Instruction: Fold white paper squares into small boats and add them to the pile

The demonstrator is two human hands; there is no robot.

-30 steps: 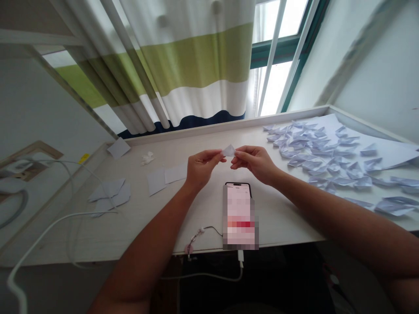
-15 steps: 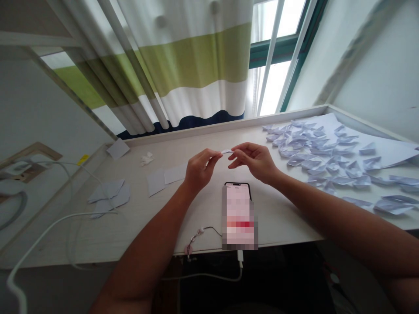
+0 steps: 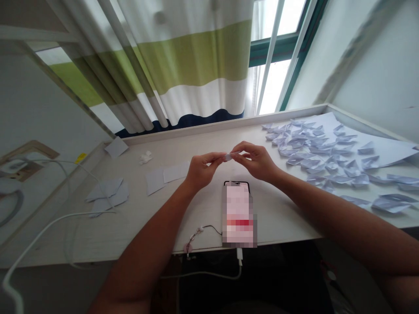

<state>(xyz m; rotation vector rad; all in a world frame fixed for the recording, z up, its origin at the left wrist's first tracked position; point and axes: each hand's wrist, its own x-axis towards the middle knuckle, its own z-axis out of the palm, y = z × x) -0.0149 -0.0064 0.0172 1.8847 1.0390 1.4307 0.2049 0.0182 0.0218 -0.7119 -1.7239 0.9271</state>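
Both my hands are raised over the middle of the pale desk (image 3: 137,226), pinching one small folded piece of white paper (image 3: 228,156) between them. My left hand (image 3: 201,169) grips its left end with thumb and fingertips. My right hand (image 3: 255,160) pinches its right end. The paper is mostly hidden by my fingers. Directly below the hands lies a phone (image 3: 238,214) with a lit screen.
Several small folded paper shapes (image 3: 314,155) lie spread over a large white sheet (image 3: 393,150) at the right. Flat paper squares (image 3: 165,176) and cut pieces (image 3: 106,194) lie left of the hands. A white cable (image 3: 49,226) runs along the left. A striped curtain (image 3: 183,65) hangs behind the desk.
The folded paper showed as a small triangle between my fingers a second ago; now it is pressed flatter and nearly hidden. My hands have closed in on each other.
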